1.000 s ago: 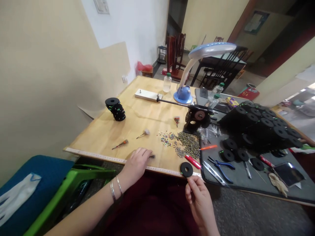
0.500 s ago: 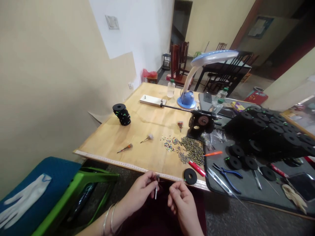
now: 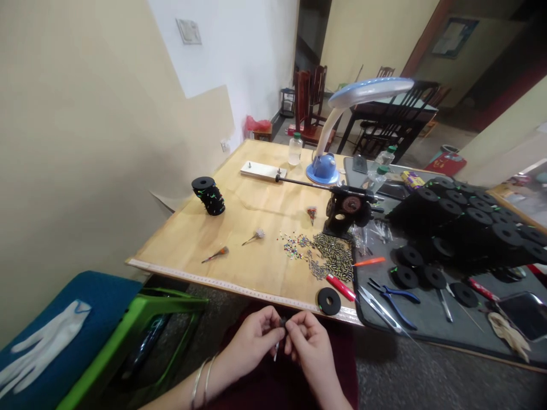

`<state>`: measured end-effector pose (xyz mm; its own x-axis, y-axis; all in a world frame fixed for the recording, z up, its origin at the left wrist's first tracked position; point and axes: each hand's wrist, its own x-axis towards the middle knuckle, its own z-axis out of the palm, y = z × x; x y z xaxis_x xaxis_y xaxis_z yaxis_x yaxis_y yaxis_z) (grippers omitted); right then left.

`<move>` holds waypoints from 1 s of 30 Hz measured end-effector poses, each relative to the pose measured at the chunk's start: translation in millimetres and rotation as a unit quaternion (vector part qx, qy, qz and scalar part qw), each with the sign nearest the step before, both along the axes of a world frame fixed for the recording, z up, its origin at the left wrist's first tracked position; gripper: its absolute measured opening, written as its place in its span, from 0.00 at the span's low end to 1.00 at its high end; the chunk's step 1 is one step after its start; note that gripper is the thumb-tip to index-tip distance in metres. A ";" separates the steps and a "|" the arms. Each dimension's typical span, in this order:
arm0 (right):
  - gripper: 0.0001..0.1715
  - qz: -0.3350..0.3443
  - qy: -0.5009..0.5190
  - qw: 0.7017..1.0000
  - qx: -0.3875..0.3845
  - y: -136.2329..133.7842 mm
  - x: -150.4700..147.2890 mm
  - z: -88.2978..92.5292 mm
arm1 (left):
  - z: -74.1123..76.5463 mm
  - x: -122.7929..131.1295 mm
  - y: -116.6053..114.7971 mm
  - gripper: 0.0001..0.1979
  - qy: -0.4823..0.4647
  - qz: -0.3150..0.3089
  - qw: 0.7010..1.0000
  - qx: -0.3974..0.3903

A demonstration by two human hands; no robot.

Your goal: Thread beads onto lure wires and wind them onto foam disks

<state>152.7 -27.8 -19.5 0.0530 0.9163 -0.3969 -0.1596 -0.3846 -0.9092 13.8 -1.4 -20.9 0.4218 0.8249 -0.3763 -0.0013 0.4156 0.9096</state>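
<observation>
My wooden counter (image 3: 243, 273) keeps its earlier layout, a broad stretch of wood running left from the bead pile (image 3: 335, 253). My left hand (image 3: 258, 336) and right hand (image 3: 310, 339), apart half a second ago, now meet just my side of the ruled front edge (image 3: 239, 291). The left pinches narrowly; the right's fingertips are drawn close, but I cannot tell whether they grip. A black foam ring (image 3: 323, 302) lies on that edge. Smallest, between my fingertips: a partly hidden, white-stemmed dark tuft (image 3: 282, 322).

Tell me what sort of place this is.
Probably a small craft workspace set up in a home: a wooden worktable bears blue-handled pliers and many black spools, while wooden chairs stand in the room beyond.
</observation>
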 end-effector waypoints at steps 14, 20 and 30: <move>0.27 0.006 -0.012 1.000 -0.010 1.5 -1.1 -1.4 | -3.7 2.3 -2.7 0.10 0.006 0.002 1.000 0.017; 0.27 0.002 -0.022 1.000 -0.006 3.0 -1.1 -1.1 | -8.3 1.5 -5.3 0.09 0.017 -0.002 1.000 0.025; 0.27 0.010 0.028 0.999 -0.014 -0.2 -0.3 -9.2 | -1.8 2.4 -1.8 0.09 -0.059 0.012 0.997 -0.055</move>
<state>152.4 -28.0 -28.7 0.0115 0.9058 -0.4235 -0.2028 -0.4126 -0.8881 16.3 -3.1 -22.7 0.4491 0.7921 -0.4133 -0.1176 0.5110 0.8515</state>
